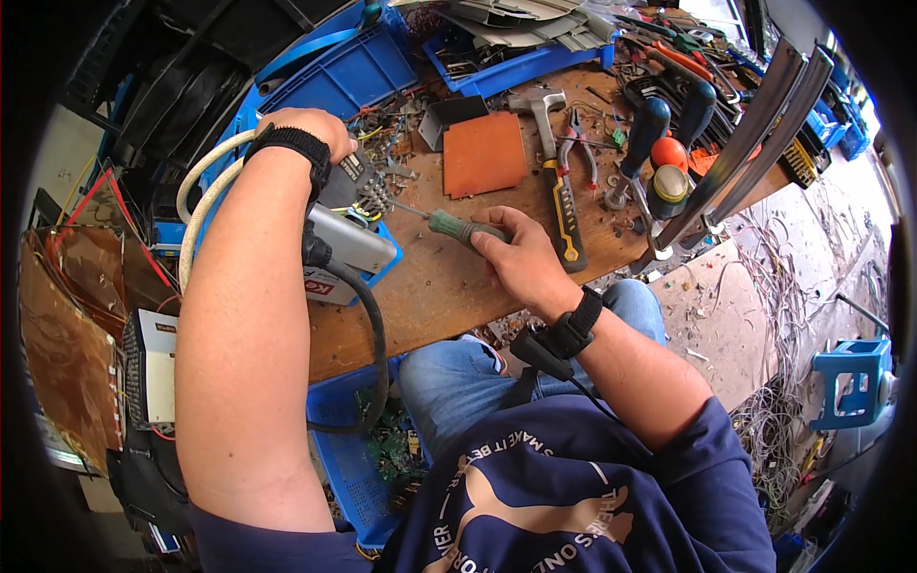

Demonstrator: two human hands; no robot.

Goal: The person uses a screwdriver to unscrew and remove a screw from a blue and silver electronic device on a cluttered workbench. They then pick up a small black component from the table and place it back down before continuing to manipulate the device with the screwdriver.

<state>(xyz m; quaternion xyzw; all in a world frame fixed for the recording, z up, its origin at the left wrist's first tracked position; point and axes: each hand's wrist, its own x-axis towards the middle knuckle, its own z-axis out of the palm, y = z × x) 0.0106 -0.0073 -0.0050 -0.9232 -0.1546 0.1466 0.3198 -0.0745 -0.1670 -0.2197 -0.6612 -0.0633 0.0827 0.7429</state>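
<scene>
I see my right hand (525, 260) wrapped round a green-handled screwdriver (460, 227), shaft toward the wires at a grey-and-blue device (351, 239) on the bench (430, 310). My left fingers are mostly hidden, so I can't tell that grip. A hammer (564, 210) lies beyond; black cable (379, 334) loops nearer. My left hand (308, 130) arches over the far side.

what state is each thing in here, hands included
screwdriver, in the right hand
right hand, closed on the screwdriver
left hand, fingers bent, grip unclear
wires, exposed
hammer, lying unheld
pliers, lying unheld
lower blue bin, open, green boards inside
</scene>
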